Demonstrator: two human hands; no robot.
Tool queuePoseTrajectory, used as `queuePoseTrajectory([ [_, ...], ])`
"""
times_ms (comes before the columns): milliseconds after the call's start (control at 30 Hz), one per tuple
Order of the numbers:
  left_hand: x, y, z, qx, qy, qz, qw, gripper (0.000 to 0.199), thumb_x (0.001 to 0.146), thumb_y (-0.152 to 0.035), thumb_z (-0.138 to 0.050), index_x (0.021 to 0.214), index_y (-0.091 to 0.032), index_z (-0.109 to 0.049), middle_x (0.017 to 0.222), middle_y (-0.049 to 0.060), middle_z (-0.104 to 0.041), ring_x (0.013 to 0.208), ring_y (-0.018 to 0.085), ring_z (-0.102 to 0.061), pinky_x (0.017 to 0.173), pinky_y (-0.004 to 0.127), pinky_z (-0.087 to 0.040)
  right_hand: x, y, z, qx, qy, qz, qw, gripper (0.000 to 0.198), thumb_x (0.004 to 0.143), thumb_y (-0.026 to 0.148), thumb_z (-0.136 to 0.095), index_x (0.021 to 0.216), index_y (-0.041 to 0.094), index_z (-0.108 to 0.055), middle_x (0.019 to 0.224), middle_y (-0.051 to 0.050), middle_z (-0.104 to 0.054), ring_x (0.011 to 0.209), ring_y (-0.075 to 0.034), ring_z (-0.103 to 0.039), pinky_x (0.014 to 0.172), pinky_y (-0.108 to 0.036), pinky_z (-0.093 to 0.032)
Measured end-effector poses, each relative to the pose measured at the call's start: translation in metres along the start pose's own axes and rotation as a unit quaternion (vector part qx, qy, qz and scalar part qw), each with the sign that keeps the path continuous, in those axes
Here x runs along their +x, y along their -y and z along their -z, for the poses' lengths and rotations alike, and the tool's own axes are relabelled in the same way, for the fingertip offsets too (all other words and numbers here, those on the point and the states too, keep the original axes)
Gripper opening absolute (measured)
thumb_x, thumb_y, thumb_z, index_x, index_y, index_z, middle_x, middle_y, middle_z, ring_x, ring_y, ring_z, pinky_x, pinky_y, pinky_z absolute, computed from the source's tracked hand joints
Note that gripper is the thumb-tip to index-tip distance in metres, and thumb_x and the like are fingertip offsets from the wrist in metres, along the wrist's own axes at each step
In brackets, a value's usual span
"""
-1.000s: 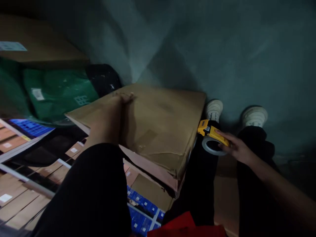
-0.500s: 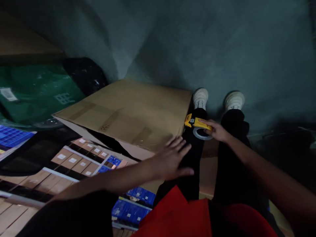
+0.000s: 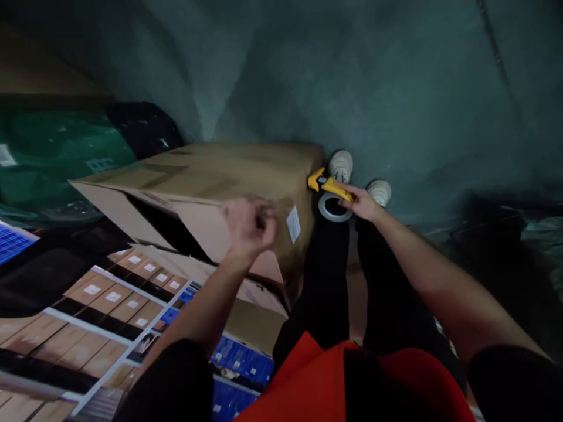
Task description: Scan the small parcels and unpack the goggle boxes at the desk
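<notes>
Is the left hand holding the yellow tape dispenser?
No, the right hand grips the yellow tape dispenser, while the left hand is at the cardboard box.

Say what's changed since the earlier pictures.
The left hand, spread open before, has moved left and curled near the box; whether it grips is unclear. The box now shows more of its open side and a white label. The right hand still holds the tape dispenser.
</notes>
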State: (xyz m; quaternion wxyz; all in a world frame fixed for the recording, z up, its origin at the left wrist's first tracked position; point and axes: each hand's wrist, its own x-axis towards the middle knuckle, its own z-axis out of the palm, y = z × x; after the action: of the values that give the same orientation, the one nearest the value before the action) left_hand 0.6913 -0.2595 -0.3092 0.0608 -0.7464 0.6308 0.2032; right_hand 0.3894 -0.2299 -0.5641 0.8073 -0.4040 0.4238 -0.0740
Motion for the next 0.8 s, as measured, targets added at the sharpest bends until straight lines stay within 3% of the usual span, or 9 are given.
queuePoseTrajectory([
  [100, 0.065, 0.024, 0.021, 0.016, -0.097, 0.045, 0.994, 0.017, 0.089, -0.016, -0.067, 0.103, -0.025, -0.062, 0.105, 0.006, -0.071, 0.109, 0.03, -0.065, 0.108, 0.05, -0.045, 0.069, 0.031, 0.008, -0.018, -0.025, 0.086, 0.996, 0.075, 0.095, 0.037, -0.08, 0.167, 0.034, -0.058, 0.17, -0.001, -0.06, 0.162, -0.034, -0.05, 0.139, -0.066, -0.032],
  [233, 0.146, 0.069, 0.046, 0.04, -0.183, 0.095, 0.978, 0.032, 0.085, 0.008, -0.058, 0.105, -0.017, -0.055, 0.106, 0.003, -0.062, 0.105, 0.018, -0.058, 0.104, 0.036, -0.045, 0.175, 0.087, 0.008, -0.017, -0.015, 0.165, 0.986, 0.072, 0.104, 0.052, -0.075, 0.168, 0.025, -0.055, 0.169, -0.002, -0.06, 0.163, -0.036, -0.047, 0.139, -0.066, -0.028],
  [333, 0.179, 0.09, 0.055, 0.024, -0.198, 0.114, 0.973, 0.037, 0.088, 0.017, -0.051, 0.101, -0.017, -0.05, 0.098, -0.001, -0.052, 0.096, 0.011, -0.051, 0.096, 0.026, -0.044, 0.223, 0.118, 0.01, -0.02, 0.004, 0.168, 0.986, 0.067, 0.109, 0.051, -0.07, 0.166, 0.019, -0.056, 0.166, -0.002, -0.061, 0.161, -0.036, -0.05, 0.139, -0.062, -0.027],
  [400, 0.188, 0.095, 0.056, 0.01, -0.198, 0.117, 0.973, 0.039, 0.088, 0.02, -0.051, 0.097, -0.018, -0.048, 0.095, -0.003, -0.049, 0.092, 0.009, -0.047, 0.093, 0.025, -0.043, 0.235, 0.122, 0.016, -0.025, 0.007, 0.16, 0.987, 0.071, 0.102, 0.046, -0.08, 0.164, 0.02, -0.058, 0.165, 0.0, -0.063, 0.157, -0.035, -0.055, 0.14, -0.059, -0.032],
  [567, 0.189, 0.098, 0.05, 0.0, -0.22, 0.123, 0.968, 0.042, 0.089, 0.023, -0.043, 0.094, -0.019, -0.044, 0.093, -0.002, -0.046, 0.092, 0.01, -0.047, 0.098, 0.027, -0.044, 0.207, 0.083, 0.032, -0.007, -0.011, 0.21, 0.978, 0.076, 0.088, 0.037, -0.093, 0.157, 0.023, -0.066, 0.159, -0.001, -0.067, 0.154, -0.039, -0.058, 0.136, -0.069, -0.037],
  [700, 0.195, 0.111, 0.045, 0.008, -0.221, 0.129, 0.967, 0.043, 0.091, 0.024, -0.037, 0.096, -0.019, -0.044, 0.094, -0.002, -0.047, 0.093, 0.01, -0.048, 0.099, 0.029, -0.044, 0.132, 0.026, 0.037, 0.014, -0.023, 0.181, 0.983, 0.077, 0.086, 0.035, -0.092, 0.158, 0.034, -0.064, 0.162, 0.001, -0.065, 0.155, -0.035, -0.058, 0.137, -0.061, -0.042],
  [800, 0.201, 0.117, 0.043, 0.038, -0.228, 0.143, 0.962, 0.039, 0.097, 0.02, -0.034, 0.099, -0.017, -0.046, 0.093, -0.002, -0.048, 0.092, 0.009, -0.05, 0.095, 0.027, -0.045, 0.061, -0.021, 0.037, -0.013, -0.036, 0.132, 0.991, 0.083, 0.084, 0.029, -0.086, 0.163, 0.032, -0.058, 0.163, -0.004, -0.064, 0.15, -0.036, -0.062, 0.133, -0.062, -0.047],
])
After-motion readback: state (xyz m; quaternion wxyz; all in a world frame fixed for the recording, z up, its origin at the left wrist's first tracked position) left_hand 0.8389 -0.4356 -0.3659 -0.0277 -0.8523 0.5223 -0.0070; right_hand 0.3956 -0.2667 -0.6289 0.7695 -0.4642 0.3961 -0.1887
